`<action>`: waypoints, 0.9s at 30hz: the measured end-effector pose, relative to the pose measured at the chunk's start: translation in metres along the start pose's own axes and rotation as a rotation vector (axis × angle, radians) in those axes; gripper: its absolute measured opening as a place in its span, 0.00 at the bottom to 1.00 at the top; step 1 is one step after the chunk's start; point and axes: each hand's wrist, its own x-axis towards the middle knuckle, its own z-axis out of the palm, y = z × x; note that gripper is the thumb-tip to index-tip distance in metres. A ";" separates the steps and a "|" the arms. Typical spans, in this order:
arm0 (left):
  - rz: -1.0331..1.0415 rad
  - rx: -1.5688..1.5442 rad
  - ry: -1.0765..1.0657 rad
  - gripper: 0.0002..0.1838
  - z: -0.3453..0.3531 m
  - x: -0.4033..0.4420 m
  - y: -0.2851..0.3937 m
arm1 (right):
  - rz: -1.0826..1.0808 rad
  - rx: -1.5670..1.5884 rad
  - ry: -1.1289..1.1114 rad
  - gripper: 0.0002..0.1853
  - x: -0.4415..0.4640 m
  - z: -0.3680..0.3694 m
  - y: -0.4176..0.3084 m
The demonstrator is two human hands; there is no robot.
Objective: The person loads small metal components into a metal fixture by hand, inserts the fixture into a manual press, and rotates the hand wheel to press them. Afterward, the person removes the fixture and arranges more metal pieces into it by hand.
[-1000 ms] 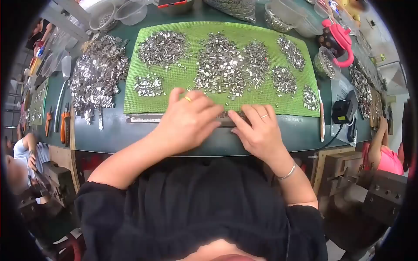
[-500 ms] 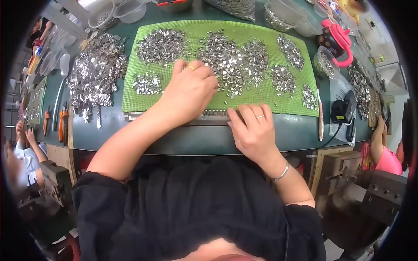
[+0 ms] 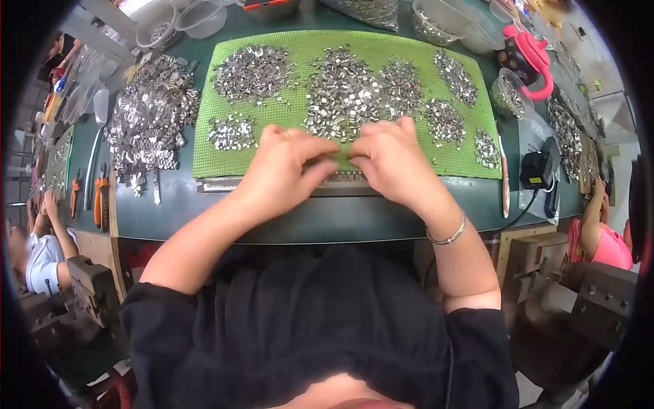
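Note:
My left hand point(image 3: 283, 167) hovers over the front edge of the green mat point(image 3: 225, 163); a gap shows between its thumb and index finger, and I see nothing in it. Facing it closely is my right hand point(image 3: 395, 160), fingers bent together in a pinch; anything between its tips is too small to make out. Just beyond both hands lies the central heap of small shiny metal pieces point(image 3: 340, 95). Below the fingertips runs a long metal strip with a toothed-looking row point(image 3: 340, 185), along the mat's front edge and partly hidden by the hands.
Several other piles of metal pieces point(image 3: 252, 71) lie on the mat. To its left are a heap of linked metal pieces point(image 3: 150, 112) and orange-handled pliers point(image 3: 102, 201). At right stand a plastic tub point(image 3: 511, 95), a pink-lidded pot point(image 3: 528, 58) and a black device point(image 3: 536, 170). Other people sit at both sides.
My left hand has drawn back from the central heap toward the metal strip. My right hand has moved up from the strip, and the two hands now nearly meet.

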 end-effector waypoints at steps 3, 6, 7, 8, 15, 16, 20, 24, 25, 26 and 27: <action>0.035 0.184 0.067 0.05 -0.002 0.018 -0.005 | -0.022 0.003 0.055 0.03 -0.001 0.008 0.002; 0.009 0.337 -0.012 0.03 0.003 0.029 -0.007 | 0.031 0.092 0.197 0.03 -0.010 0.011 0.000; 0.010 0.336 -0.013 0.03 0.004 0.030 -0.006 | 0.032 0.090 0.197 0.03 -0.015 0.013 -0.003; 0.020 0.365 -0.006 0.03 0.005 0.031 -0.005 | 0.066 0.146 0.221 0.02 -0.021 0.014 -0.007; 0.119 0.255 0.028 0.04 0.010 0.034 -0.019 | 0.150 0.227 0.309 0.01 -0.033 0.026 -0.023; 0.163 0.257 0.073 0.04 0.008 0.034 -0.016 | 0.129 0.190 0.320 0.01 -0.033 0.027 -0.024; 0.095 0.034 -0.115 0.03 -0.009 0.016 0.002 | -0.047 0.067 0.375 0.06 -0.045 0.030 -0.016; 0.054 0.023 -0.154 0.03 -0.002 -0.004 0.006 | -0.129 -0.023 0.320 0.14 -0.052 0.021 -0.015; 0.074 0.053 -0.107 0.03 0.001 -0.006 0.005 | -0.112 -0.001 0.294 0.16 -0.052 0.018 -0.015; 0.097 0.082 -0.060 0.03 0.004 -0.008 0.005 | -0.118 0.000 0.324 0.16 -0.049 0.016 -0.011; 0.102 0.082 -0.063 0.03 0.007 -0.009 0.004 | -0.123 0.000 0.356 0.16 -0.042 0.015 -0.004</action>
